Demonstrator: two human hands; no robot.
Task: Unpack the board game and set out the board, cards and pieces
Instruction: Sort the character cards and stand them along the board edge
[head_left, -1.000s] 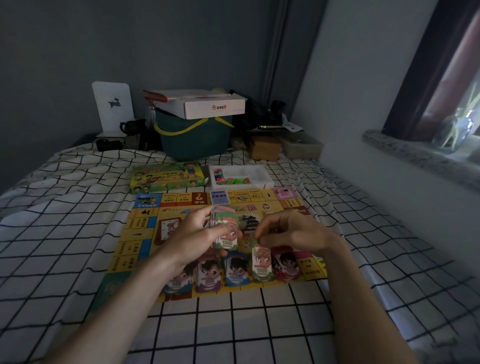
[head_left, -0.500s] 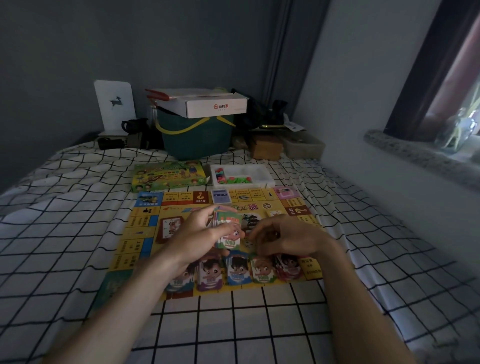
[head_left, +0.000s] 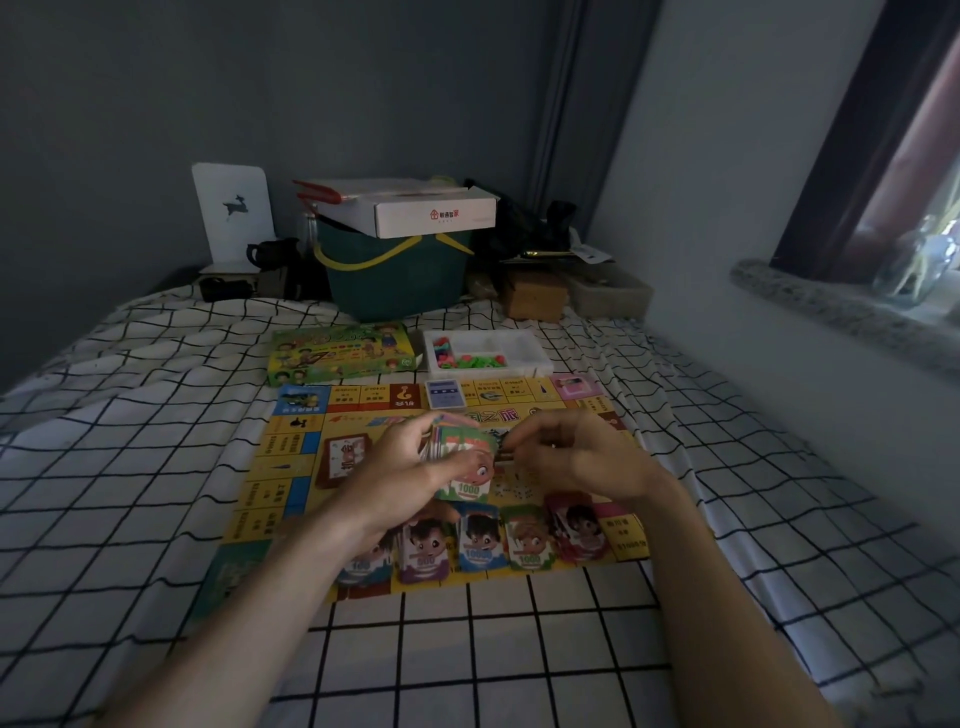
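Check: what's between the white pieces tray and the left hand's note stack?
Head view: a blue card deck on the board, between the tray and the stack held by the left hand.

Bedsheet: white, black grid lines.
Game board: mostly yellow, some blue, red and pink squares, dark print.
Game box: green with cartoon figures.
Tray: white; pieces inside green, pink, bit of blue.
Card deck on board: blue back, white border.
Money piles: cartoon faces; blue, purple, green, pink borders.
Basket: dark green, yellow handle.
Carton: white, red logo.
Wall: grey.
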